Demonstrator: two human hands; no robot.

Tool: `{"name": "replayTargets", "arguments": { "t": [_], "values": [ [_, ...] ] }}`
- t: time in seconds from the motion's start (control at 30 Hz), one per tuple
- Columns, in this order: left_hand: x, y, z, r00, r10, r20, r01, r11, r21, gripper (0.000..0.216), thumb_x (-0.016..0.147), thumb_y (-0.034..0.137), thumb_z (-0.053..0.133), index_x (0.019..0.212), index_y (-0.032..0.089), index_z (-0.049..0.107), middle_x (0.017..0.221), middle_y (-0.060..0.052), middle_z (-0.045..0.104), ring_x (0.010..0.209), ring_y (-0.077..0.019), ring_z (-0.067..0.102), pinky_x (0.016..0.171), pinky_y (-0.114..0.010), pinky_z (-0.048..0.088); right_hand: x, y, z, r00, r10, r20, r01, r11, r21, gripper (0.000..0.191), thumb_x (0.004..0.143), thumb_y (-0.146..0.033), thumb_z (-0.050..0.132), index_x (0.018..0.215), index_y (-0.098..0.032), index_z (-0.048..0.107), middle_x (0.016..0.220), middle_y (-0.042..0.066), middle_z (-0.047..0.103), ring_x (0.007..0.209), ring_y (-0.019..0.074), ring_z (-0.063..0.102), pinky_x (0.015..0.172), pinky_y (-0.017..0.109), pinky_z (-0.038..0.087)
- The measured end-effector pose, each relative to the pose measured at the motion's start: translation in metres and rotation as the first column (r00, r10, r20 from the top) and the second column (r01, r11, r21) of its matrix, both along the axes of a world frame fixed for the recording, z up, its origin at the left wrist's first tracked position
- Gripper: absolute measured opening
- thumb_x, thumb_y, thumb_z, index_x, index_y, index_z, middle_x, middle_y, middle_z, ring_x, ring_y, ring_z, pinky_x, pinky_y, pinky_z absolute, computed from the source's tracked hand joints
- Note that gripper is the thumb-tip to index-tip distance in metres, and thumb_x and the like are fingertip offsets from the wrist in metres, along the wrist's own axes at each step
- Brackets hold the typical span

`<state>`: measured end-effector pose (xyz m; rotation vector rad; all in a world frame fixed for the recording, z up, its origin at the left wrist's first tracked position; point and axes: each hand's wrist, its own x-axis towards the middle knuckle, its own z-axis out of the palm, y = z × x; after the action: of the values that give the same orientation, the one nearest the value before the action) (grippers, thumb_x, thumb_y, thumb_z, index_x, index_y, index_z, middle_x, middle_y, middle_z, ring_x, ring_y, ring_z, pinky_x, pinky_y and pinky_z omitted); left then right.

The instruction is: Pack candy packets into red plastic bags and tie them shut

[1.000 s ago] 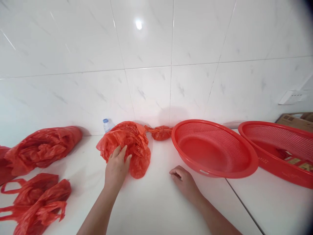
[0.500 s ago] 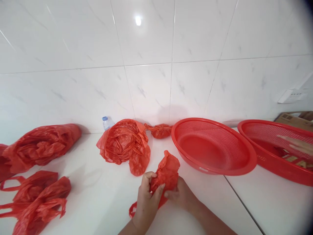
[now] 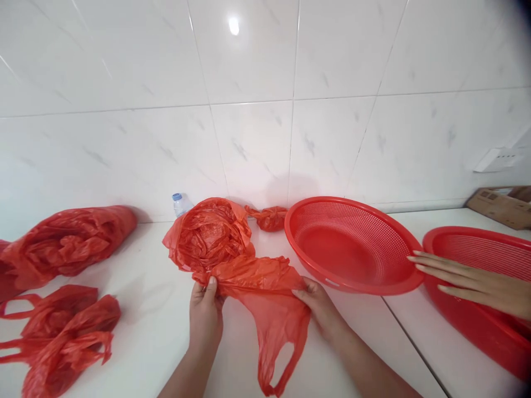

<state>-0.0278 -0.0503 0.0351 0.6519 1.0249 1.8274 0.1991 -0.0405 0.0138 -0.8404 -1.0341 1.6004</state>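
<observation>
A thin red plastic bag (image 3: 269, 309) is stretched between my two hands, one looped handle hanging toward the near edge. My left hand (image 3: 206, 309) pinches its left side between thumb and fingers. On the opposite side, my right hand (image 3: 317, 304) grips the bag's edge, thumb on top. Right behind it lies a rolled-open red bag (image 3: 211, 229) stuffed with crumpled red plastic. A small knotted red bag (image 3: 271, 219) rests near the wall.
A red perforated basket (image 3: 332, 282) stands to the right. Another person's hand (image 3: 477, 282) reaches over a second red basket (image 3: 456, 320). More red bags (image 3: 70, 331) and a bulky red bag (image 3: 74, 243) lie left. A bottle (image 3: 180, 204) and cardboard box (image 3: 498, 207) stand at the back.
My hands have moved apart, spreading the crumpled red bag out wide. The second basket has shifted nearer, and the other person's hand has moved left over its rim.
</observation>
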Motion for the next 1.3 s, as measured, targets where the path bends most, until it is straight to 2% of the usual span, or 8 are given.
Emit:
{"name": "replayTargets", "arguments": {
  "t": [0.23, 0.37, 0.47, 0.63, 0.83, 0.97, 1.2, 1.3],
  "values": [
    [-0.015, 0.006, 0.004, 0.998, 0.005, 0.064, -0.004, 1.0, -0.025, 0.024, 0.066, 0.026, 0.075, 0.087, 0.021, 0.063, 0.088, 0.003, 0.067, 0.07, -0.0101, 0.06, 0.063, -0.022, 0.049, 0.003, 0.001, -0.002, 0.997, -0.04, 0.064, 0.042, 0.999, -0.034, 0.036, 0.083, -0.053, 0.05, 0.081, -0.018, 0.059, 0.082, 0.008, 0.065, 0.076, 0.0211, 0.061, 0.068, 0.033, 0.048],
    [-0.011, 0.001, 0.008, 0.999, -0.029, -0.022, 0.028, 0.999, -0.043, 0.028, 0.068, 0.029, 0.074, 0.091, 0.018, 0.064, 0.089, -0.002, 0.067, 0.076, -0.0146, 0.062, 0.068, -0.026, 0.051, -0.001, 0.0, -0.005, 0.903, -0.298, 0.31, 0.275, 0.954, 0.116, 0.034, 0.083, -0.048, 0.051, 0.104, -0.021, 0.054, 0.103, 0.009, 0.061, 0.091, 0.0225, 0.059, 0.08, 0.036, 0.048],
    [-0.002, -0.003, 0.007, 0.991, -0.094, -0.097, 0.088, 0.994, -0.069, 0.029, 0.071, 0.033, 0.071, 0.093, 0.016, 0.064, 0.088, -0.005, 0.066, 0.08, -0.0184, 0.062, 0.07, -0.029, 0.051, -0.005, -0.01, -0.001, 0.631, -0.561, 0.536, 0.323, 0.818, 0.476, 0.03, 0.084, -0.039, 0.051, 0.11, -0.023, 0.052, 0.112, 0.01, 0.054, 0.102, 0.0247, 0.053, 0.088, 0.041, 0.044],
    [0.008, -0.009, -0.001, 0.965, -0.06, -0.255, 0.028, 0.991, -0.129, 0.027, 0.07, 0.038, 0.07, 0.083, 0.016, 0.06, 0.078, -0.001, 0.063, 0.072, -0.0166, 0.059, 0.066, -0.028, 0.047, -0.018, -0.041, 0.009, 0.36, -0.768, 0.53, -0.099, 0.533, 0.84, 0.033, 0.077, -0.035, 0.061, 0.107, -0.021, 0.056, 0.103, 0.01, 0.051, 0.095, 0.0255, 0.051, 0.082, 0.044, 0.043],
    [0.009, -0.012, -0.005, 0.95, -0.11, -0.293, 0.075, 0.989, -0.129, 0.026, 0.075, 0.041, 0.066, 0.074, 0.016, 0.058, 0.072, 0.001, 0.057, 0.068, -0.0133, 0.053, 0.063, -0.025, 0.043, -0.034, -0.047, 0.005, 0.273, -0.622, 0.734, -0.136, 0.73, 0.67, 0.017, 0.074, -0.023, 0.059, 0.09, -0.02, 0.056, 0.083, 0.004, 0.053, 0.077, 0.0212, 0.052, 0.066, 0.036, 0.045],
    [0.0, -0.005, -0.006, 0.988, -0.135, -0.076, 0.127, 0.987, -0.1, 0.026, 0.072, 0.04, 0.069, 0.073, 0.018, 0.057, 0.073, 0.003, 0.057, 0.068, -0.0116, 0.053, 0.066, -0.025, 0.044, -0.016, -0.03, 0.004, 0.442, -0.447, 0.778, -0.003, 0.867, 0.499, 0.013, 0.082, -0.016, 0.044, 0.073, -0.022, 0.051, 0.077, -0.001, 0.053, 0.066, 0.0138, 0.052, 0.061, 0.027, 0.044],
    [-0.007, 0.0, -0.002, 0.968, -0.249, 0.035, 0.251, 0.965, -0.074, 0.025, 0.073, 0.035, 0.07, 0.073, 0.018, 0.052, 0.072, 0.005, 0.054, 0.063, -0.0074, 0.05, 0.063, -0.02, 0.043, 0.022, -0.005, 0.007, 0.358, -0.599, 0.716, 0.26, 0.801, 0.54, 0.023, 0.081, -0.019, 0.036, 0.088, -0.022, 0.058, 0.095, 0.004, 0.058, 0.086, 0.0182, 0.055, 0.07, 0.029, 0.044],
    [-0.005, -0.003, 0.001, 0.941, -0.326, -0.092, 0.314, 0.941, -0.128, 0.028, 0.069, 0.037, 0.072, 0.072, 0.018, 0.051, 0.067, 0.005, 0.052, 0.059, -0.0078, 0.047, 0.059, -0.02, 0.041, 0.034, 0.005, 0.005, 0.467, -0.565, 0.68, 0.473, 0.81, 0.348, 0.023, 0.08, -0.027, 0.039, 0.092, -0.022, 0.058, 0.096, 0.004, 0.062, 0.082, 0.0184, 0.058, 0.066, 0.028, 0.044]
  ]
}}
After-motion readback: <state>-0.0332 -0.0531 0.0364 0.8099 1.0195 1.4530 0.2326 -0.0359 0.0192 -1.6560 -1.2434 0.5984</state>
